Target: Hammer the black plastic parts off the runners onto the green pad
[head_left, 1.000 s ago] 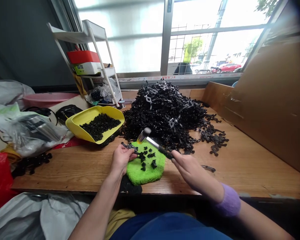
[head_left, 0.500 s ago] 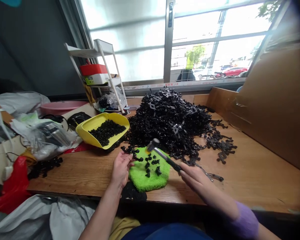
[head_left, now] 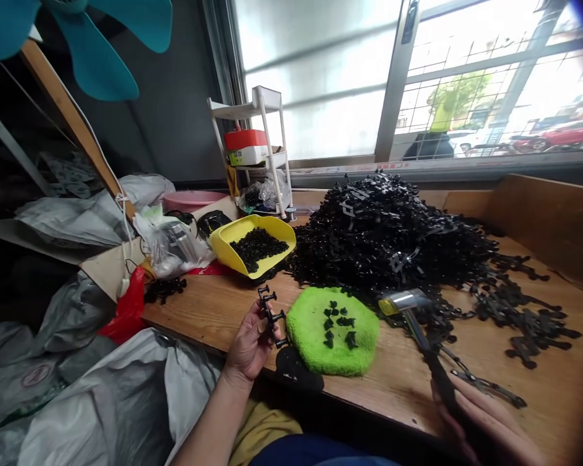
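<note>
Between the fingers of my left hand (head_left: 252,343) is a black branched plastic part (head_left: 270,317), held upright just left of the green cloth (head_left: 315,343). Several small black pieces (head_left: 351,340) lie on that cloth. My right hand (head_left: 485,414) is wrapped round the dark handle of a hammer (head_left: 431,362), whose metal and yellow head is right of the cloth, over the table. Behind the cloth rises a large pile of black plastic parts (head_left: 373,239). A yellow scoop tray (head_left: 218,249) at its left holds small black pieces.
Tweezers-like pliers (head_left: 490,385) lie beside my right hand on the wooden table (head_left: 198,317). A white shelf rack (head_left: 269,97), bagged items (head_left: 175,243) and a pink basin (head_left: 189,199) stand at the back left. Loose black parts (head_left: 528,323) spread at right.
The view has turned left. My left hand has moved off the cloth with the black part, now upright. My right hand has drawn the hammer away from the cloth to the right.
</note>
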